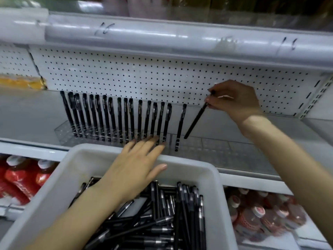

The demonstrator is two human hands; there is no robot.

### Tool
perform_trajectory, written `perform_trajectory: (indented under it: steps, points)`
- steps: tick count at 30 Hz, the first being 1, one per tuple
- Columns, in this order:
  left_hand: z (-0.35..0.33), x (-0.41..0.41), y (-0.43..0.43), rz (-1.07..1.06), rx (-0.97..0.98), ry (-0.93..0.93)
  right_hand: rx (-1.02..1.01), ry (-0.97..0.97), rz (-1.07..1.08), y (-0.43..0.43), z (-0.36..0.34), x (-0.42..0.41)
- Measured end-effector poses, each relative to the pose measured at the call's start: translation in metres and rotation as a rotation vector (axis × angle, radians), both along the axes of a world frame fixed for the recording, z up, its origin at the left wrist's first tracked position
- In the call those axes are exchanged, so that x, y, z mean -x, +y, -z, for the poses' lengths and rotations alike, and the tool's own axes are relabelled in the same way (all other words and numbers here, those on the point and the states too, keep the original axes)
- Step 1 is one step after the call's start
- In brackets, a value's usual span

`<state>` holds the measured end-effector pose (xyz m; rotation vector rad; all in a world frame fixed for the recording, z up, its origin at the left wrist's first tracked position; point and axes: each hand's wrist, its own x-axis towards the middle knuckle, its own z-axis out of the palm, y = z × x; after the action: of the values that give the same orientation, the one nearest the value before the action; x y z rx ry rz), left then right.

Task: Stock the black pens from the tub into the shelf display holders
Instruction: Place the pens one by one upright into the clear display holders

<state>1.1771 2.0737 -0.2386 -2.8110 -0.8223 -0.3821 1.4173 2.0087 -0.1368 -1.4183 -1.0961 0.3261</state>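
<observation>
"On the shelf (36, 114), how many pens stand in the clear holder (61, 130)?"

"You have seventeen black pens (119, 120) there, leaning on the white board (144, 74) with holes. The last pen (181, 127) stands a bit apart on the right."

"And my hands?"

"Your right hand (234, 100) pinches one tilted pen (195, 120) near its top, tip down by the holder. Your left hand (137, 165) is flat with straight fingers, holding nothing, fingertips by the holder's front. One white tub (207, 174) holds loose pens (162, 222), too many to count."
</observation>
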Motion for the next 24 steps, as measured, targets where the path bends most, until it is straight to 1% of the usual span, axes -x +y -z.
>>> perform_trajectory:
  steps: [8, 12, 20, 24]
  points:
    - [0.005, -0.001, 0.0, 0.011, -0.031, -0.029, 0.148, -0.178, -0.065, 0.013, 0.012, 0.007]
    - [0.005, -0.001, 0.0, 0.01, -0.047, -0.029, 0.166, -0.193, -0.082, 0.018, 0.015, 0.007]
    - [0.005, -0.001, 0.001, 0.003, -0.096, -0.034, 0.195, -0.283, -0.094, 0.021, 0.014, 0.007]
    - [0.005, 0.0, 0.001, 0.01, -0.078, -0.032, 0.207, -0.307, -0.106, 0.022, 0.011, 0.008]
